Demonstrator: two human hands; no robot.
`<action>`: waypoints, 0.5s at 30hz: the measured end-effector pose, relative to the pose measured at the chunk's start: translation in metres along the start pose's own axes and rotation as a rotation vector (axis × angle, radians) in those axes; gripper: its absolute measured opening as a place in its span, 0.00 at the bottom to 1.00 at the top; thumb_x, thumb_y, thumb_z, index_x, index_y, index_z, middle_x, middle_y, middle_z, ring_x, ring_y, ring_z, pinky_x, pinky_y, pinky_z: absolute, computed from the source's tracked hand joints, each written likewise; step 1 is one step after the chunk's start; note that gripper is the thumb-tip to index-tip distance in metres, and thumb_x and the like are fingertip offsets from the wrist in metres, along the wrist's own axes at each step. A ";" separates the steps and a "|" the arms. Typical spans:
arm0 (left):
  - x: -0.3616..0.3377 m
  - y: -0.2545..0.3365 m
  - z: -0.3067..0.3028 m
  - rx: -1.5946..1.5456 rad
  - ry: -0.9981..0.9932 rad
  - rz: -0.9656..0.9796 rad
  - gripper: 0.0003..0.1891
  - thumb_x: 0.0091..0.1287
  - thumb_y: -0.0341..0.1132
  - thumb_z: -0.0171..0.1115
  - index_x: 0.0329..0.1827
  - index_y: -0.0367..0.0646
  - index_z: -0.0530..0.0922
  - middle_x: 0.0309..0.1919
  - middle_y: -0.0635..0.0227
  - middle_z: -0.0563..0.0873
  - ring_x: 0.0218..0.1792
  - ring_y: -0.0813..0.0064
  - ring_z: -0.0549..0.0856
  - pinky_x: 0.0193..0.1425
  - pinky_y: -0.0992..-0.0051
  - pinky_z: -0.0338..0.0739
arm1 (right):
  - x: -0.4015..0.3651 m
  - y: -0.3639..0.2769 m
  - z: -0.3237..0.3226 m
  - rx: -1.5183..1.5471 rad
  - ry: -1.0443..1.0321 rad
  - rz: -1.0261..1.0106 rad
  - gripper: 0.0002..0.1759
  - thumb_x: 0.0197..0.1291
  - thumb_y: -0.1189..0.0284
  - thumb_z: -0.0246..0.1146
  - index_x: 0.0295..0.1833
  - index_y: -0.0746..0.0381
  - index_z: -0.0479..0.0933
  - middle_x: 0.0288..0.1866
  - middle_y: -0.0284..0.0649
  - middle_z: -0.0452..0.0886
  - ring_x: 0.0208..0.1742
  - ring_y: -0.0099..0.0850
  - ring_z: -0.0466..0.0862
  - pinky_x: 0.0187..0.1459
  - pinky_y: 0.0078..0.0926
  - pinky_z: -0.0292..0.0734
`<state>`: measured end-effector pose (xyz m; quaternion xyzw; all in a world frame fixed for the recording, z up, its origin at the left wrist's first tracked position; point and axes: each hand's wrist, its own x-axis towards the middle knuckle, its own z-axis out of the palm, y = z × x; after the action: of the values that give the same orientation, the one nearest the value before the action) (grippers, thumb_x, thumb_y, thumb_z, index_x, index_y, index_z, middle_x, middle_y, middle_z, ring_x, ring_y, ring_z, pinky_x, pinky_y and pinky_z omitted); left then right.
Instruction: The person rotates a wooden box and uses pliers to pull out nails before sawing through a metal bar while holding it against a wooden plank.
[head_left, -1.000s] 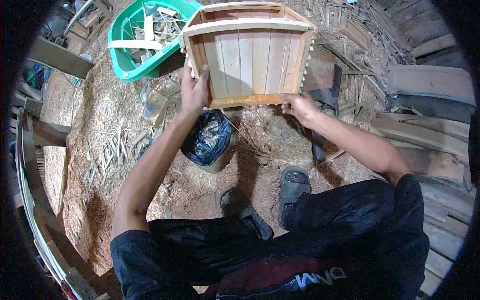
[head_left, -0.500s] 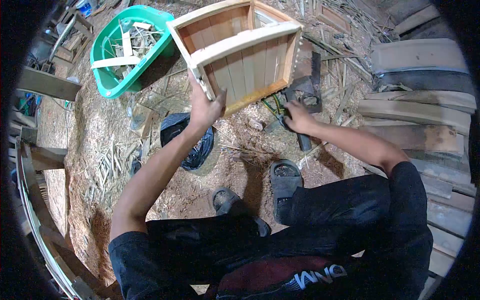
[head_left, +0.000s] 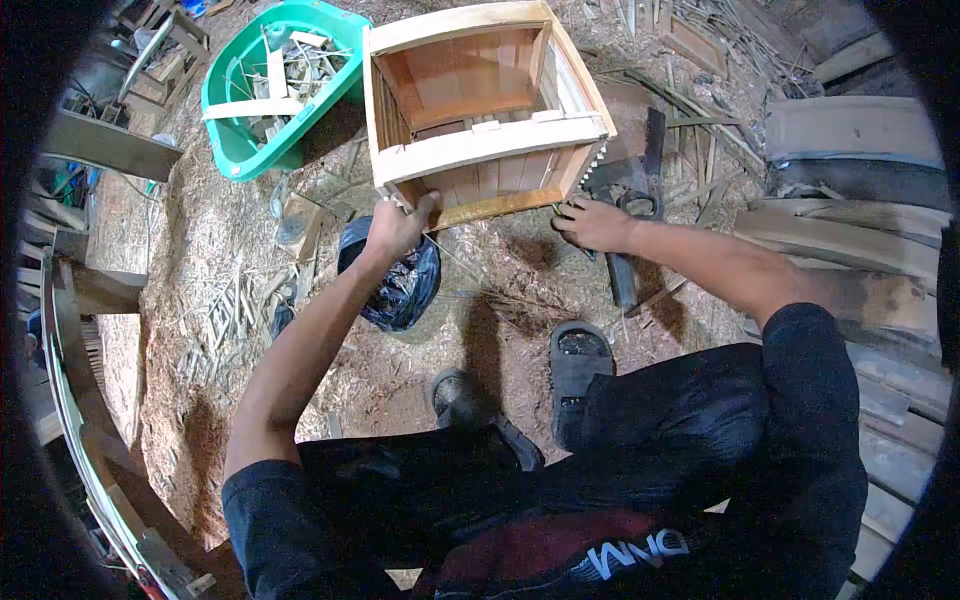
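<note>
A pale wooden box frame (head_left: 490, 143) with slatted sides and curved rails stands tilted at the top centre. My left hand (head_left: 398, 228) is closed on its lower left corner, the thumb over the bottom edge. By the lower right corner my right hand (head_left: 597, 224) has its fingers curled. A bit of a green-and-yellow-handled tool (head_left: 562, 209) shows at those fingertips, the rest of it hidden by the hand. A row of small pale points lines the frame's right edge.
A green tub (head_left: 235, 150) with wood scraps stands at the upper left. Below the frame is a black plastic bag (head_left: 405, 295). Dark metal tools (head_left: 622, 280) lie right of centre. Curved boards (head_left: 845, 235) are stacked at the right. Shavings cover the floor.
The wooden frame has tipped, so more of its open inside shows. My right hand has risen to its lower right corner, and the green-handled tool is now mostly hidden.
</note>
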<state>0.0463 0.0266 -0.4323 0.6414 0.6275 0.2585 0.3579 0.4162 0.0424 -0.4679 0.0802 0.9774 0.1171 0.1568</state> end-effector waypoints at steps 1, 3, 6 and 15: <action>-0.001 0.005 -0.004 -0.006 -0.045 -0.009 0.20 0.68 0.45 0.65 0.50 0.35 0.82 0.41 0.55 0.89 0.44 0.63 0.88 0.51 0.64 0.80 | 0.000 0.003 0.005 0.023 0.053 -0.025 0.11 0.56 0.66 0.59 0.40 0.55 0.84 0.48 0.33 0.76 0.59 0.34 0.72 0.64 0.39 0.66; -0.004 0.016 -0.015 -0.024 -0.130 -0.028 0.22 0.68 0.46 0.65 0.53 0.35 0.81 0.43 0.56 0.89 0.47 0.63 0.88 0.54 0.64 0.79 | 0.002 0.006 0.011 0.065 0.157 -0.079 0.11 0.54 0.65 0.60 0.39 0.56 0.84 0.48 0.34 0.76 0.60 0.34 0.72 0.64 0.38 0.66; 0.003 0.013 -0.035 -0.087 -0.273 0.057 0.36 0.65 0.54 0.66 0.67 0.36 0.72 0.61 0.53 0.80 0.62 0.58 0.79 0.67 0.65 0.72 | 0.004 0.007 0.013 0.118 0.109 -0.148 0.14 0.54 0.65 0.61 0.43 0.60 0.82 0.51 0.38 0.76 0.61 0.36 0.72 0.66 0.40 0.65; 0.005 0.080 -0.095 0.539 0.118 0.735 0.41 0.64 0.54 0.66 0.75 0.41 0.63 0.77 0.55 0.62 0.79 0.58 0.57 0.82 0.52 0.41 | -0.005 -0.056 -0.043 1.396 0.103 0.640 0.15 0.75 0.64 0.48 0.50 0.66 0.70 0.55 0.51 0.74 0.58 0.44 0.77 0.62 0.52 0.69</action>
<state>0.0221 0.0476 -0.3125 0.8758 0.4225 0.2320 0.0263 0.4000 -0.0209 -0.4415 0.4337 0.7602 -0.4835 -0.0173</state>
